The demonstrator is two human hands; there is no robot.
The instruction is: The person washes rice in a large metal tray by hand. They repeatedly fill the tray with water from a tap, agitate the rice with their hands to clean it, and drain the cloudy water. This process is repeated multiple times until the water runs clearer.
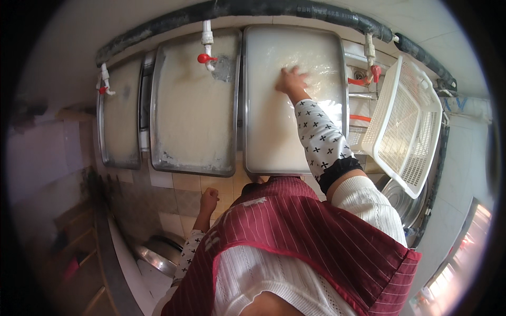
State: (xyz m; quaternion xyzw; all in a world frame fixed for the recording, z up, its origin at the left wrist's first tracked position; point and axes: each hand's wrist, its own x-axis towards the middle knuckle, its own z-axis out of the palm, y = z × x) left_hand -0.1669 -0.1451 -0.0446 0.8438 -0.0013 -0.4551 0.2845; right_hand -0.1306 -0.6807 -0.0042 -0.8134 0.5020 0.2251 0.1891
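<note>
My right hand (293, 82) is spread, its fingers apart, at the surface of cloudy whitish liquid in the right metal tray (246, 106). Ripples and bright reflections surround it, and pale material shows under the liquid. Nothing is visible in its grasp. My left hand (209, 198) hangs beside my maroon striped apron, its fingers curled in, over the tiled floor. Left of the right tray, a second metal tray (235, 130) holds pale, whitish contents with a grey patch near the tap. A third such tray (100, 130) stands farther left.
White taps with red handles (204, 58) hang from a black-wrapped pipe (253, 8) along the wall. A white perforated plastic basket (373, 148) leans at the right, above a round metal lid or pan (411, 209). Another metal basin (156, 258) is at the lower left.
</note>
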